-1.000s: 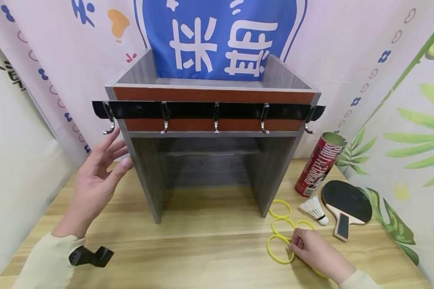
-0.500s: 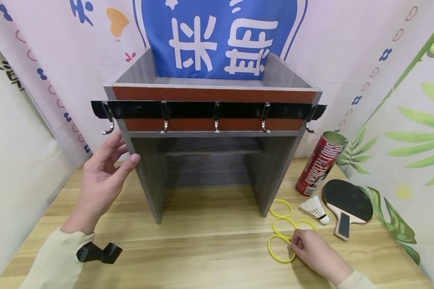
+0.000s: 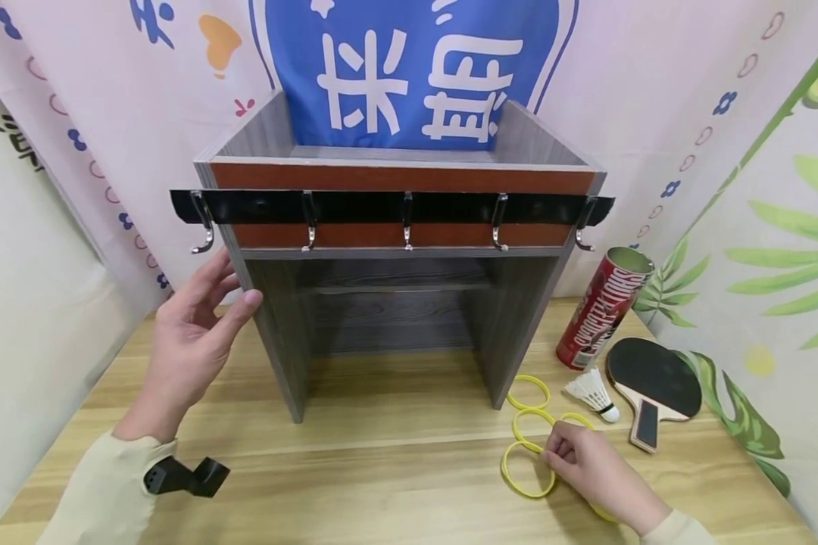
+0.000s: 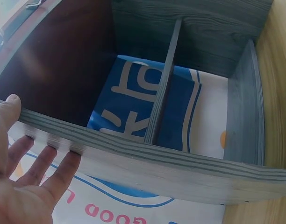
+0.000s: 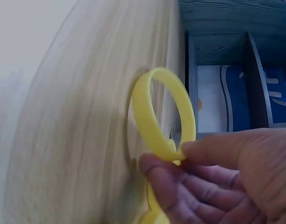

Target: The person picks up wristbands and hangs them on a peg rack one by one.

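My left hand (image 3: 194,344) is at the left side panel of a grey wooden desktop shelf (image 3: 409,155). In the left wrist view its thumb lies at the panel's front edge (image 4: 133,148) and its fingertips touch the outer face. A black rail (image 3: 361,208) with several silver hooks (image 3: 407,227) runs across the shelf's front. My right hand (image 3: 596,469) pinches a yellow ring (image 5: 150,116) between thumb and forefinger. One side of that ring is tilted up from the table in the right wrist view. More yellow rings (image 3: 529,376) lie beside it.
Right of the shelf stands a red shuttlecock tube (image 3: 600,310), open at the top. A white shuttlecock (image 3: 591,393) and a black table tennis bat (image 3: 654,382) lie near it on the wooden table (image 3: 382,492). Printed cloth (image 3: 654,98) hangs behind and at both sides.
My left hand has moved right onto the shelf's side panel, its thumb now over the front edge. The pinched ring has shifted slightly left and tipped up a little with my right fingers.
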Available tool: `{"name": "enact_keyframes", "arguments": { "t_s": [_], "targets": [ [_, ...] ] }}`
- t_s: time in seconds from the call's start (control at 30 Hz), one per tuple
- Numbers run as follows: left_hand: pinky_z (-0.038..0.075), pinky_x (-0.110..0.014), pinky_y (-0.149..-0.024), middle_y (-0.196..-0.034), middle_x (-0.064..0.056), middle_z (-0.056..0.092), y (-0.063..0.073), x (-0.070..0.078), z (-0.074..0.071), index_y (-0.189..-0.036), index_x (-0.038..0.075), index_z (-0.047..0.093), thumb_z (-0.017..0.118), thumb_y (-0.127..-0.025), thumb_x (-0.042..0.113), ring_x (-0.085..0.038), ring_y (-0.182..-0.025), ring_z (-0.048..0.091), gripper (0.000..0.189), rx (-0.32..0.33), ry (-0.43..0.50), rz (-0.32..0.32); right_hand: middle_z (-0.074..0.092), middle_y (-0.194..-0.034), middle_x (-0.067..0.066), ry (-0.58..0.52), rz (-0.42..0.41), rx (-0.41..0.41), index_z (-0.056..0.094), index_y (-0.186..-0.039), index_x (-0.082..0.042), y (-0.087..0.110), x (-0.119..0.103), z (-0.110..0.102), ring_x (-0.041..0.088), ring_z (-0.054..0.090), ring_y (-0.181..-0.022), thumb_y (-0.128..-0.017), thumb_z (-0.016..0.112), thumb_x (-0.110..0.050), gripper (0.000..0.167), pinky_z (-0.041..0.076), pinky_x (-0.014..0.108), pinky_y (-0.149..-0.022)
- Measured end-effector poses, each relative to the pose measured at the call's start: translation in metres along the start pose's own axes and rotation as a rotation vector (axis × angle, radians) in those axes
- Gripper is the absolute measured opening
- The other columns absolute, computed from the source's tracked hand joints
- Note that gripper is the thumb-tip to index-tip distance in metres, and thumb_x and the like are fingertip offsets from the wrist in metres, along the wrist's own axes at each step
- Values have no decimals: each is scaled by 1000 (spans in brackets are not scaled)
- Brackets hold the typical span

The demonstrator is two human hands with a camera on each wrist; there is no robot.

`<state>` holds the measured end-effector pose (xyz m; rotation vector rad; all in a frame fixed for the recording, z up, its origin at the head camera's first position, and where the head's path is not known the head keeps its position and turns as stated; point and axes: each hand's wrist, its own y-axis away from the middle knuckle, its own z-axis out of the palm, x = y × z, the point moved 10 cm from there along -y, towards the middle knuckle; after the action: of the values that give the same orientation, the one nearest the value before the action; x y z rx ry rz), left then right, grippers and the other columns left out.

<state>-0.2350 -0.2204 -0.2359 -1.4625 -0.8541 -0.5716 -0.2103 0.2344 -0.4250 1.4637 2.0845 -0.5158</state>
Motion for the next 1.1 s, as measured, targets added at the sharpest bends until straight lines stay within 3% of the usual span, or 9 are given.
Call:
{"name": "enact_keyframes", "arguments": {
  "t_s": [0.27, 0.4, 0.57, 0.77, 0.93, 1.1],
  "targets": [
    [57, -12, -93, -148, 8, 63, 1, 1, -2, -157, 12, 49, 61, -96, -14, -4, -124, 64, 67, 1, 4, -1, 72, -82, 1, -152, -252, 93, 67, -85, -14, -8, -38, -18, -6, 63, -75, -93, 75, -5, 15, 59, 21, -62],
    [56, -12, -94, -148, 8, 63, 0, 1, -2, -157, 14, 48, 61, -97, -12, -3, -125, 64, 66, 0, -35, -5, 72, -84, 3, -197, -296, 107, 67, -88, -14, -16, -64, -23, -6, 64, -76, -96, 74, -6, 13, 58, 21, -59],
    [56, -11, -93, -147, 9, 63, 0, 1, -1, -158, 15, 48, 61, -98, -10, -3, -125, 63, 66, -3, -55, -1, 73, -83, 5, -256, -386, 147, 69, -91, -13, -26, -107, -24, -4, 64, -74, -96, 73, -4, 11, 58, 22, -60],
    [57, -12, -93, -145, 8, 65, 1, 4, -4, -156, 10, 49, 61, -96, -15, -5, -122, 65, 66, 3, -8, 44, 75, -84, 2, -347, -529, 173, 70, -93, -13, -44, -167, -22, 4, 68, -71, -96, 73, -3, 11, 61, 24, -60],
    [56, -11, -93, -145, 9, 65, 2, 2, -5, -156, 13, 50, 62, -97, -12, -4, -123, 64, 65, 10, -41, 5, 77, -90, 10, -453, -634, 182, 70, -94, -9, -55, -212, -24, 13, 73, -76, -95, 73, 0, 10, 64, 27, -63],
    [56, -12, -94, -147, 8, 64, 1, 0, -2, -156, 14, 49, 62, -97, -11, -5, -124, 64, 65, 8, -25, -2, 75, -93, 17, -564, -712, 213, 69, -93, -3, -59, -245, -25, 13, 74, -82, -94, 72, 6, 10, 65, 29, -67]
  ]
}}
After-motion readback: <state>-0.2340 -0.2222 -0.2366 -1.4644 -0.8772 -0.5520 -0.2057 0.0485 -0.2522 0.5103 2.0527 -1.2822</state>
